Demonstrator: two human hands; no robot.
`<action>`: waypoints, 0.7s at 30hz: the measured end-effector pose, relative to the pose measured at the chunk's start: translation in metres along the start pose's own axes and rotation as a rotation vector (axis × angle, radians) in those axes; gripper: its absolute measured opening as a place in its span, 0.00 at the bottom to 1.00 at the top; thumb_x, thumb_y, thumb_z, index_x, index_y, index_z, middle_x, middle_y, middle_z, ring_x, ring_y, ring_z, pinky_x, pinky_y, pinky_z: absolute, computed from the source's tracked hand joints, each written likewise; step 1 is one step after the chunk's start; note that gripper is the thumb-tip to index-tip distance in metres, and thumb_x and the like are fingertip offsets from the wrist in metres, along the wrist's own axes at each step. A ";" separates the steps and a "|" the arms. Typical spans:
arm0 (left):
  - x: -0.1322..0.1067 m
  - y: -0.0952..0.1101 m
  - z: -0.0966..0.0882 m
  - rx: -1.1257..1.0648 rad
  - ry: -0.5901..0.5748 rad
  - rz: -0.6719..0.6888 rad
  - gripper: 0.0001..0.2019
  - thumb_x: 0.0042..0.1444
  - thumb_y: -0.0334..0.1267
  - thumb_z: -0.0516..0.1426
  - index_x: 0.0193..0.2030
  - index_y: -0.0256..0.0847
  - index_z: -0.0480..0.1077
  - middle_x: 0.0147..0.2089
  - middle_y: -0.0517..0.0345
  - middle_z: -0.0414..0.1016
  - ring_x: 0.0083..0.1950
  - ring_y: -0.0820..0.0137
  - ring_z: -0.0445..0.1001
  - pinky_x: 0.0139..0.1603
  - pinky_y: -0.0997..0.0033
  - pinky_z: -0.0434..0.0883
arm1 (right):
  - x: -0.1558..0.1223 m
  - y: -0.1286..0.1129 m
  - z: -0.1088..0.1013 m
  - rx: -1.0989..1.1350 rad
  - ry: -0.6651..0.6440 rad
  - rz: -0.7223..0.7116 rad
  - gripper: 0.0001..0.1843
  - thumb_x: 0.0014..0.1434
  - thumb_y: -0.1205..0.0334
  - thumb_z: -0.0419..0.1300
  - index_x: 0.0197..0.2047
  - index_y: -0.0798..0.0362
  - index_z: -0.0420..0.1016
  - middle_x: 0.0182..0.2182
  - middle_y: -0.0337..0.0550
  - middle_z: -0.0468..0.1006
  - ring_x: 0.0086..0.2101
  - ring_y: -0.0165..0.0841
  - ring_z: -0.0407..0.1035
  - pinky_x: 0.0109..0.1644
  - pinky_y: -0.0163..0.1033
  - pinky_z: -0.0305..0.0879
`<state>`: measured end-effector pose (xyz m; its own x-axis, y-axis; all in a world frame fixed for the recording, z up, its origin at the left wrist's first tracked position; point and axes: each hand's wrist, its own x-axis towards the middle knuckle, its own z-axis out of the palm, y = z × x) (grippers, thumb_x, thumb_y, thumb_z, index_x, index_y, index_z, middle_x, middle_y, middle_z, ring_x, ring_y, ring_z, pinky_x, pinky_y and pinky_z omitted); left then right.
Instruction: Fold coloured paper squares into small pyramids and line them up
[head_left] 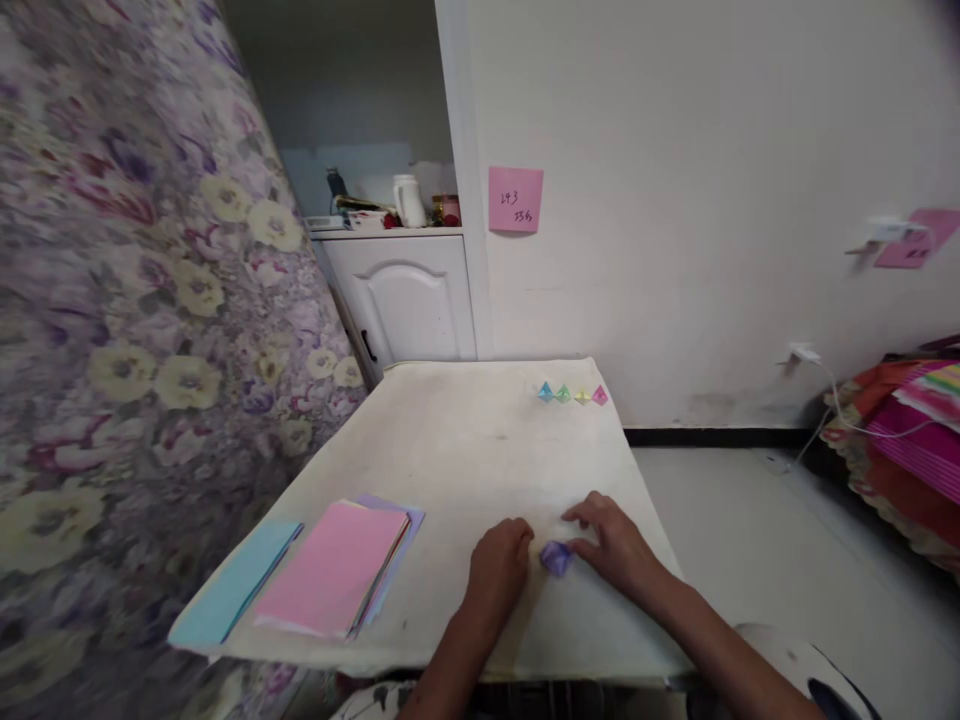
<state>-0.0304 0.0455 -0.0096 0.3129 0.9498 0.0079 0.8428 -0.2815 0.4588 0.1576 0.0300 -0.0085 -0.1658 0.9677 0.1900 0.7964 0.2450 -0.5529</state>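
Observation:
A small purple folded-paper piece [556, 558] sits on the table between my two hands, near the front edge. To its left, my left hand [501, 562] is closed with the fingertips curled together, a short way from the piece; whether anything is inside them is hidden. On the other side, my right hand [611, 545] has its thumb tip at the piece's right edge, and its forefinger stands apart above. Farther back, at the far right corner, is a row of several small folded-paper pieces [564, 394] in blue, green, yellow and pink.
The pale-covered table [457, 440] also bears a stack of pink and purple paper sheets [341, 570] and blue sheets [238, 582] at left. A floral curtain [172, 330] hangs along the left side. Behind stand a white cabinet [409, 300] and a wall with pink notes [515, 200].

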 end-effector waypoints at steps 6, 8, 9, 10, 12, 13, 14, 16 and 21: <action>0.000 0.013 0.008 -0.048 0.060 0.157 0.07 0.54 0.32 0.50 0.33 0.41 0.69 0.37 0.57 0.69 0.42 0.69 0.66 0.41 0.73 0.61 | -0.003 0.034 -0.014 0.068 0.030 0.155 0.09 0.51 0.66 0.55 0.36 0.52 0.73 0.29 0.38 0.71 0.32 0.31 0.66 0.38 0.35 0.60; 0.001 0.016 0.013 -0.024 0.065 0.182 0.05 0.52 0.33 0.53 0.34 0.41 0.69 0.38 0.56 0.68 0.43 0.68 0.65 0.41 0.72 0.61 | -0.002 0.042 -0.011 0.068 0.024 0.175 0.09 0.50 0.66 0.54 0.34 0.53 0.73 0.29 0.38 0.71 0.31 0.31 0.66 0.37 0.34 0.59; 0.002 0.017 0.016 0.001 0.058 0.183 0.05 0.51 0.33 0.53 0.34 0.41 0.69 0.39 0.56 0.67 0.43 0.68 0.64 0.40 0.72 0.61 | -0.002 0.045 -0.010 0.069 0.017 0.179 0.08 0.50 0.66 0.54 0.33 0.53 0.73 0.28 0.38 0.72 0.31 0.31 0.66 0.36 0.34 0.59; 0.004 0.018 0.018 0.031 0.049 0.179 0.05 0.50 0.33 0.54 0.33 0.41 0.69 0.39 0.55 0.67 0.42 0.67 0.64 0.39 0.72 0.60 | 0.000 0.047 -0.008 0.071 0.010 0.180 0.08 0.50 0.66 0.53 0.33 0.53 0.73 0.28 0.39 0.72 0.30 0.31 0.66 0.35 0.34 0.59; 0.007 0.019 0.022 0.094 0.030 0.162 0.04 0.50 0.33 0.54 0.32 0.41 0.69 0.38 0.55 0.67 0.42 0.67 0.63 0.38 0.71 0.60 | 0.003 0.052 -0.006 0.075 -0.004 0.179 0.08 0.51 0.66 0.53 0.32 0.53 0.73 0.27 0.39 0.72 0.30 0.31 0.66 0.35 0.33 0.58; 0.008 0.020 0.023 0.121 0.021 0.150 0.04 0.50 0.32 0.53 0.31 0.41 0.69 0.38 0.55 0.66 0.41 0.67 0.63 0.37 0.70 0.59 | 0.006 0.054 -0.006 0.077 -0.009 0.177 0.08 0.51 0.66 0.53 0.31 0.53 0.73 0.27 0.39 0.72 0.29 0.30 0.66 0.34 0.33 0.58; 0.009 0.020 0.025 0.142 0.013 0.138 0.04 0.50 0.32 0.53 0.30 0.40 0.69 0.37 0.55 0.66 0.41 0.67 0.63 0.37 0.70 0.59 | 0.009 0.056 -0.006 0.078 -0.013 0.177 0.07 0.51 0.66 0.53 0.30 0.53 0.73 0.27 0.38 0.72 0.29 0.30 0.66 0.34 0.33 0.58; 0.010 0.021 0.026 0.165 -0.002 0.117 0.05 0.51 0.32 0.51 0.29 0.40 0.68 0.37 0.55 0.66 0.40 0.67 0.63 0.36 0.70 0.59 | 0.016 0.059 -0.005 0.081 -0.016 0.180 0.07 0.51 0.67 0.53 0.29 0.53 0.73 0.26 0.38 0.73 0.29 0.30 0.66 0.33 0.32 0.57; 0.009 0.020 0.017 0.153 -0.017 0.034 0.06 0.52 0.32 0.50 0.29 0.41 0.67 0.38 0.56 0.67 0.41 0.68 0.65 0.36 0.71 0.59 | 0.028 0.066 0.000 0.090 -0.014 0.209 0.08 0.51 0.68 0.53 0.30 0.53 0.73 0.27 0.38 0.74 0.29 0.30 0.66 0.33 0.31 0.56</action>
<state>-0.0033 0.0462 -0.0158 0.3489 0.9371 0.0057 0.8881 -0.3326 0.3174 0.2055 0.0734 -0.0398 -0.0116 0.9985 0.0527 0.7595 0.0431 -0.6490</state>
